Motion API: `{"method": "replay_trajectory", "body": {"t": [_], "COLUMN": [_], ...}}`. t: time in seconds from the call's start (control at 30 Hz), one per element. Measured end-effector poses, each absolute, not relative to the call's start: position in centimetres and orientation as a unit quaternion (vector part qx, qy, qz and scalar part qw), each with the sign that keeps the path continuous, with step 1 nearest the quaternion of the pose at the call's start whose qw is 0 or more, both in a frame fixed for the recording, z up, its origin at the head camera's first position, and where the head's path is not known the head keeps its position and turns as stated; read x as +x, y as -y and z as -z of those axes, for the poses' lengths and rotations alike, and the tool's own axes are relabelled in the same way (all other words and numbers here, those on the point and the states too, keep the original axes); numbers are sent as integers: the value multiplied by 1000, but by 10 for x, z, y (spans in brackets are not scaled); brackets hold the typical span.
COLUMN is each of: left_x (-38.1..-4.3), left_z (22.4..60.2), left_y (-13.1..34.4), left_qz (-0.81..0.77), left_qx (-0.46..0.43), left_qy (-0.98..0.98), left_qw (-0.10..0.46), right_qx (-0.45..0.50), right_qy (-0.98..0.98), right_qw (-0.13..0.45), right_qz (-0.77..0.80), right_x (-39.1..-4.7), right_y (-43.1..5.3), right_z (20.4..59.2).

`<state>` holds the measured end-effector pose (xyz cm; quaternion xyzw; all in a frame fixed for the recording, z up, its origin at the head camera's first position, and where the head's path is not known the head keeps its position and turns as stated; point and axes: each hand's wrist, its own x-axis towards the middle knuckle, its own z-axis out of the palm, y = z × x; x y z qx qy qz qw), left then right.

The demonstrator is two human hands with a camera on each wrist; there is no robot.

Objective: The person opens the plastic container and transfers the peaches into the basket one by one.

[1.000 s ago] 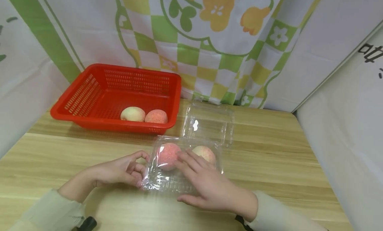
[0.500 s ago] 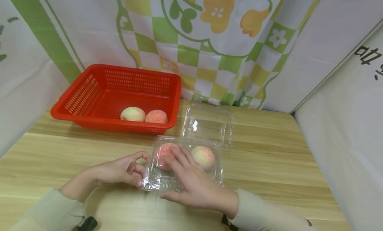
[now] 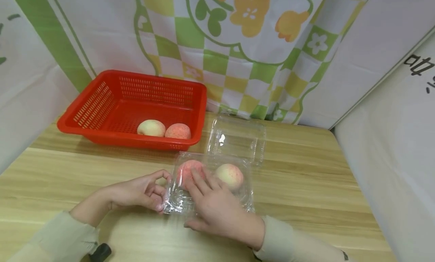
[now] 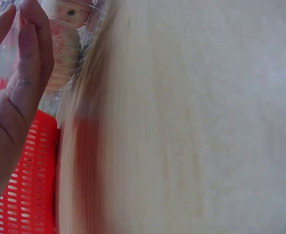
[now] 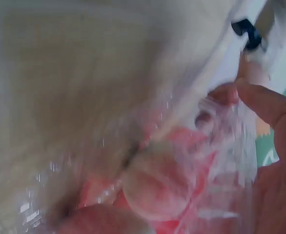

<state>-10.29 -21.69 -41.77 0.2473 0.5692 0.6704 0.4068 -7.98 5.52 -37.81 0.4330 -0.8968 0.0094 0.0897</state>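
A clear plastic fruit box [image 3: 178, 201] lies on the table, with a pink peach [image 3: 185, 171] at its left and a pale, red-flecked peach [image 3: 231, 177] at its right. My left hand [image 3: 144, 192] pinches the box's near left corner; in the left wrist view its thumb and fingertips come together at the plastic edge. My right hand [image 3: 221, 209] lies across the top of the box, fingers straight and their tips over the pink peach. In the right wrist view, which is blurred, both peaches show through the plastic below the right palm [image 5: 279, 195].
A red slotted basket [image 3: 136, 141] stands at the back left, holding a pale peach [image 3: 151, 128] and a pink one. Another clear plastic piece [image 3: 238, 139] sits right behind the box. A patterned curtain [image 3: 217, 62] closes off the back of the wooden table.
My right hand has slid left over the box, from between the two peaches to the pink one, uncovering the pale peach. My left hand keeps its hold on the corner.
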Motion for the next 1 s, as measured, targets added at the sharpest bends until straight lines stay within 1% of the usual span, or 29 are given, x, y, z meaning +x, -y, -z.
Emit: {"method": "replay_trajectory", "body": {"t": [0.1, 0.23, 0.63, 0.73, 0.87, 1.0], "left_x": [-103, -103, -104, -104, -105, -105], "left_z": [418, 419, 418, 417, 417, 415], "left_y": [217, 216, 214, 213, 211, 209], "left_qz": [-672, -674, -675, -675, -676, -676], "left_qx": [247, 242, 233, 231, 227, 223], "left_qy": [-567, -566, -571, -572, -573, -580], "left_qw": [408, 408, 406, 406, 403, 397], "right_qx": [444, 438, 449, 454, 467, 483], "right_qy": [886, 884, 869, 859, 834, 816], "right_qw": [131, 160, 186, 214, 267, 292], "right_qz": [24, 27, 91, 103, 120, 128], "right_x": [-78, -78, -78, -77, -77, -80], "right_y": [-52, -48, -43, -42, -40, -41], "right_z": [380, 381, 384, 386, 388, 393]}}
